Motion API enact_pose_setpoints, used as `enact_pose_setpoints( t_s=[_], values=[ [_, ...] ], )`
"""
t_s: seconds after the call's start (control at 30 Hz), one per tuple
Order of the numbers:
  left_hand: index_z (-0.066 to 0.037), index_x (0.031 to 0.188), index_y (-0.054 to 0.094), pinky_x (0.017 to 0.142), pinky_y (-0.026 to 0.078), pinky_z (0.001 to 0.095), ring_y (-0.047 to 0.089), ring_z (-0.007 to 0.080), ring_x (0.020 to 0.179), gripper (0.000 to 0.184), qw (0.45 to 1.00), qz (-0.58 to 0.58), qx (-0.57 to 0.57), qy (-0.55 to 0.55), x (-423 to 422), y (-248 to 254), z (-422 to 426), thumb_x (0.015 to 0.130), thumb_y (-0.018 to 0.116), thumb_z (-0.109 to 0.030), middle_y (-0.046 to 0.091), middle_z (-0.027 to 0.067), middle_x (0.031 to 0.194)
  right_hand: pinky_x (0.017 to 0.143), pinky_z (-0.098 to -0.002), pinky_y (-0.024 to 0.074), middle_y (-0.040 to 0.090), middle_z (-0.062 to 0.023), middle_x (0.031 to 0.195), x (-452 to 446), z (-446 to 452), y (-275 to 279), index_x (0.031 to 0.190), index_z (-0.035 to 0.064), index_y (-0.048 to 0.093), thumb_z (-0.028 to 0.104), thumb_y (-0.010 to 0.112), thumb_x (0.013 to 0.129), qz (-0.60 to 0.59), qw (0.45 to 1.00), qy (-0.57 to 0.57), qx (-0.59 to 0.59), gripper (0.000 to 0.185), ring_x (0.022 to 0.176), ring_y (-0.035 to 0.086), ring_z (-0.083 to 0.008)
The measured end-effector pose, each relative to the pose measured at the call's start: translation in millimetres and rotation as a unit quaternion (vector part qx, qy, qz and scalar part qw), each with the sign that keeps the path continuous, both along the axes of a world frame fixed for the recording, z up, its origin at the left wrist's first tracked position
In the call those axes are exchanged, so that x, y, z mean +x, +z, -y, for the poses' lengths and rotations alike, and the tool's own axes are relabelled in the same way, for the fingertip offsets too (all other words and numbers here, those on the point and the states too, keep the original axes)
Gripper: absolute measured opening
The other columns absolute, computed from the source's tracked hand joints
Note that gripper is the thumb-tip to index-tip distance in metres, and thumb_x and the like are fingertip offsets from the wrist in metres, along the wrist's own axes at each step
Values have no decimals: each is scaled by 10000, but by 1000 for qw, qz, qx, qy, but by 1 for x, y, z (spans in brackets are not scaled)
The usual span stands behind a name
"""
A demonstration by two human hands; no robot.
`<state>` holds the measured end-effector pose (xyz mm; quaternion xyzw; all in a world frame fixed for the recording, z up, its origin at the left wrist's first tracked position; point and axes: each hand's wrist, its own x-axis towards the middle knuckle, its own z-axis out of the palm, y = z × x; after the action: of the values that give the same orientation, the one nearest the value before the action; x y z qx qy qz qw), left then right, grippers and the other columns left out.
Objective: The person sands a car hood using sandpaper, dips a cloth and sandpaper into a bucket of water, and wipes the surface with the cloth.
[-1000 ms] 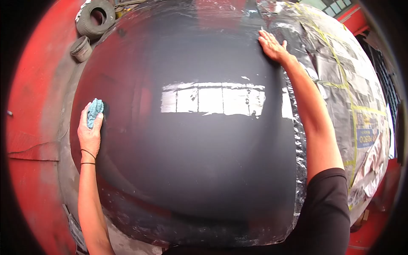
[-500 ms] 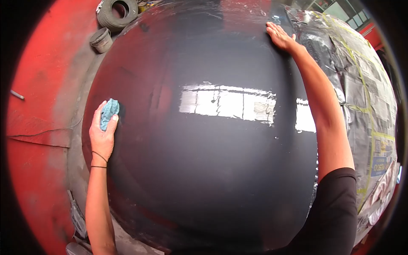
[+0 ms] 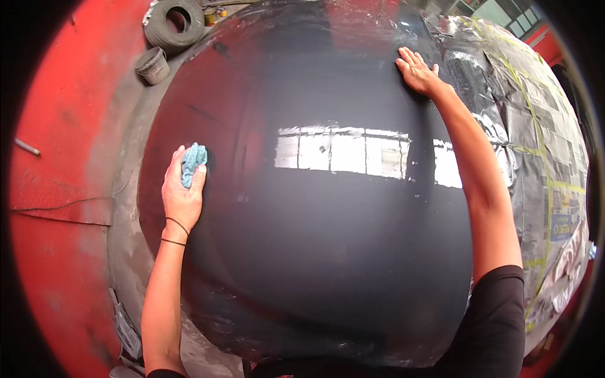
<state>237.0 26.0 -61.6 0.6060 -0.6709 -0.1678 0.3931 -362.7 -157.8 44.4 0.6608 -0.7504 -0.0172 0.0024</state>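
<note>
A large, glossy dark panel (image 3: 328,252) fills the middle of the head view, with window reflections across it. On its left part, my left hand (image 3: 183,189) is closed around a crumpled light-blue cloth (image 3: 194,165). Two dark bands circle that wrist. My right hand (image 3: 418,72) lies flat on the panel's upper right part, fingers spread, holding nothing. Close to its right runs dark plastic film along the panel's edge.
Paper and plastic sheeting (image 3: 529,120) with yellow tape covers the right side. At the upper left are a tyre (image 3: 161,34) and a grey bucket (image 3: 153,67) beside a red wall (image 3: 57,138). A cable hangs along the wall.
My left hand, still around the cloth, has moved right, inward over the panel. My right hand went up, then came slightly back down along the panel. The view has shifted a little.
</note>
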Motion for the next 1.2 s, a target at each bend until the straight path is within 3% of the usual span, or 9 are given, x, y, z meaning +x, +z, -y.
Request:
enact_pose_setpoints(
  t_s=[0.1, 0.17, 0.23, 0.4, 0.43, 0.57, 0.83, 1.07, 1.2],
  values=[
    [-7, 1546, 587, 1218, 458, 436, 609, 355, 1462, 573, 990, 74, -82, -86, 10, 2, 45, 1050, 741, -247, 657, 234, 1535, 1342, -724, 26, 203, -36, 1867, 68, -104, 6, 1785, 185, 235, 535, 267, 1184, -22, 989, 144, 18, 696, 1729, 131, -314],
    [-92, 1521, 615, 1306, 324, 572, 501, 409, 1552, 561, 992, 29, -43, -111, 15, -5, 108, 1043, 733, -361, 590, 211, 1613, 1354, -695, 14, 237, -50, 1856, 148, -191, 19, 1781, 182, 253, 523, 253, 1189, -2, 974, 219, 63, 683, 1726, 145, -322],
    [-91, 1511, 609, 1293, 343, 567, 534, 412, 1511, 570, 993, 28, -60, -101, 17, -14, 164, 1048, 711, -407, 602, 206, 1597, 1362, -668, 4, 263, -54, 1847, 188, -228, 32, 1781, 186, 258, 511, 211, 1193, 6, 960, 251, 125, 673, 1725, 149, -320],
    [-81, 1480, 619, 1287, 351, 582, 561, 408, 1474, 568, 995, 20, -52, -86, 18, -17, 195, 1042, 716, -429, 617, 184, 1570, 1351, -703, 41, 195, -30, 1868, 140, -99, 13, 1788, 226, 239, 589, 161, 1187, -45, 985, 150, 67, 706, 1730, 121, -306],
    [-30, 1506, 610, 1184, 488, 476, 635, 427, 1375, 612, 993, 42, -79, -73, 18, -19, 195, 1027, 762, -380, 661, 218, 1525, 1330, -749, 54, 173, -29, 1873, 113, -49, 3, 1789, 232, 222, 578, 159, 1186, -37, 992, 113, 42, 698, 1732, 113, -296],
    [-35, 1488, 619, 1255, 413, 492, 582, 416, 1462, 591, 994, 35, -75, -72, 16, -16, 194, 1027, 756, -378, 631, 213, 1563, 1313, -773, 36, 115, 24, 1887, 89, 90, -7, 1797, 246, 192, 567, 226, 1175, -13, 996, -75, 41, 701, 1737, 94, -267],
    [-91, 1489, 618, 1317, 299, 587, 503, 385, 1550, 555, 996, 20, -42, -75, 17, -15, 193, 1036, 737, -390, 575, 188, 1636, 1352, -693, 26, 232, -30, 1859, 240, -107, 21, 1789, 239, 250, 531, 213, 1193, -19, 963, 239, 128, 665, 1726, 151, -308],
    [-85, 1481, 621, 1324, 291, 583, 497, 373, 1555, 565, 996, 21, -40, -74, 17, -16, 194, 1030, 731, -407, 576, 193, 1629, 1299, -793, 82, 149, 31, 1881, 158, 133, -15, 1789, 280, 225, 585, 225, 1179, -31, 998, 32, 50, 681, 1736, 102, -255],
    [-72, 1477, 614, 1322, 293, 586, 506, 373, 1544, 565, 996, 23, -35, -73, 16, -15, 193, 1037, 723, -409, 576, 187, 1624, 1310, -783, 83, 192, -15, 1871, 212, 66, -15, 1785, 205, 238, 499, 221, 1189, -67, 985, 154, 37, 664, 1728, 149, -272]
  ],
)
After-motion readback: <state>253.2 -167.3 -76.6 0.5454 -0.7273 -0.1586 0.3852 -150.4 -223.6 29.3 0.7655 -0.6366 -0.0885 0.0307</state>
